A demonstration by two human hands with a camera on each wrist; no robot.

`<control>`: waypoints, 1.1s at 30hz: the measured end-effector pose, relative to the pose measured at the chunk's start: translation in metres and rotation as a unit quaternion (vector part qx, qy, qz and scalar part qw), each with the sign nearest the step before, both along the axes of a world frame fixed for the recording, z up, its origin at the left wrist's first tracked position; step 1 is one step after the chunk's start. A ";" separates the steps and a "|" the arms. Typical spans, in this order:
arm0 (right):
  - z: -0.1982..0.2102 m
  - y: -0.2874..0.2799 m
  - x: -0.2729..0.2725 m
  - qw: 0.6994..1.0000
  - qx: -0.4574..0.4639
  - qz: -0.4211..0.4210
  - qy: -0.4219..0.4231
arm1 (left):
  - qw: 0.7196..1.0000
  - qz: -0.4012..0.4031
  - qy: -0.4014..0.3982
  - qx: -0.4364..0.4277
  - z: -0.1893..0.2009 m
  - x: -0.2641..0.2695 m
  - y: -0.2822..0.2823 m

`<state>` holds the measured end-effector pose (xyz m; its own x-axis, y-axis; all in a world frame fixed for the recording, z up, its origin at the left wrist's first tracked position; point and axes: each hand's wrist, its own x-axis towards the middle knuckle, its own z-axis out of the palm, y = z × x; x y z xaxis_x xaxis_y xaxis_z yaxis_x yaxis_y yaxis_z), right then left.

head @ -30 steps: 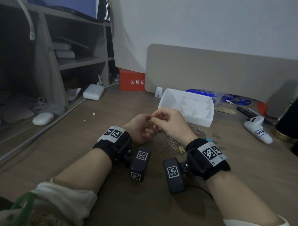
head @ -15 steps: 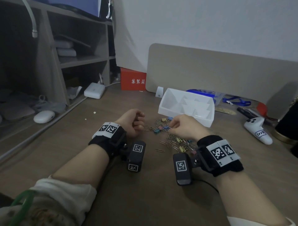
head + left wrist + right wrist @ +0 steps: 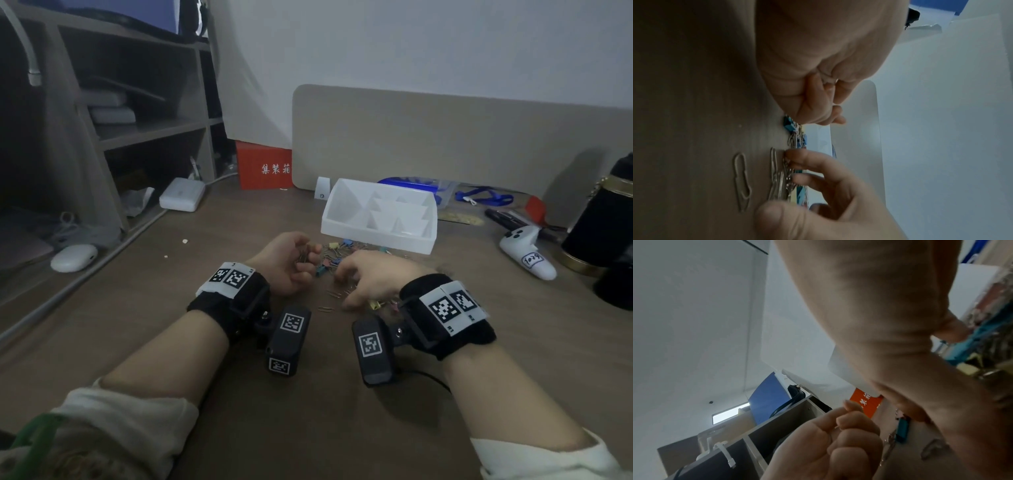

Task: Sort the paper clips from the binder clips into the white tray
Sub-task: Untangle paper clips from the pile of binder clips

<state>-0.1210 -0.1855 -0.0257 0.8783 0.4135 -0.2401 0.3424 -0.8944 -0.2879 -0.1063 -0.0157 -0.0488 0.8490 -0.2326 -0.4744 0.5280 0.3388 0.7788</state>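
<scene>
A pile of silver paper clips and coloured binder clips [image 3: 334, 260] lies on the brown desk just in front of the white tray [image 3: 376, 236]. My left hand [image 3: 301, 260] rests at the pile's left edge, fingers curled around a small bundle of paper clips. My right hand [image 3: 346, 287] is lowered onto the pile. In the left wrist view its fingers [image 3: 797, 158] and thumb close on a cluster of paper clips [image 3: 780, 180]. A single paper clip [image 3: 325, 309] lies apart, nearer me. The tray's compartments look bare from here.
A red box [image 3: 265, 164] and a beige board [image 3: 445, 137] stand behind the tray. To the right are a white controller [image 3: 527, 253] and a black cylinder [image 3: 603, 222]. A white mouse [image 3: 73, 257], an adapter [image 3: 181, 198] and shelves are at left.
My right hand left my left hand, where the two met above the desk, and dropped back onto the pile. My left hand sank to the desk with its fingers still curled.
</scene>
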 end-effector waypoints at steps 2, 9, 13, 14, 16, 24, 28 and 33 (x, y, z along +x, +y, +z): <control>-0.002 0.000 0.001 1.000 0.019 0.001 -0.015 | 1.000 -0.007 -0.003 0.004 0.000 -0.001 -0.003; -0.010 -0.002 0.009 0.997 0.068 0.000 -0.032 | 1.000 -0.011 -0.014 0.002 -0.002 -0.001 -0.005; -0.012 0.000 0.009 0.996 0.081 0.002 -0.037 | 1.000 -0.014 -0.022 0.004 -0.002 -0.002 -0.007; -0.012 0.000 0.009 0.996 0.080 0.003 -0.038 | 1.000 -0.014 -0.024 0.004 -0.002 -0.002 -0.007; -0.012 0.002 0.009 0.996 0.072 0.004 -0.044 | 1.000 -0.013 -0.024 0.004 -0.003 -0.003 -0.007; -0.014 0.006 0.008 0.998 0.021 0.019 -0.056 | 1.000 -0.017 -0.021 0.006 -0.004 -0.002 -0.008; -0.016 0.006 0.011 0.998 0.000 0.022 -0.053 | 1.000 -0.017 -0.022 0.002 -0.004 -0.002 -0.008; -0.016 0.006 0.010 0.997 -0.027 0.041 -0.059 | 1.000 -0.015 -0.023 0.002 -0.004 -0.002 -0.008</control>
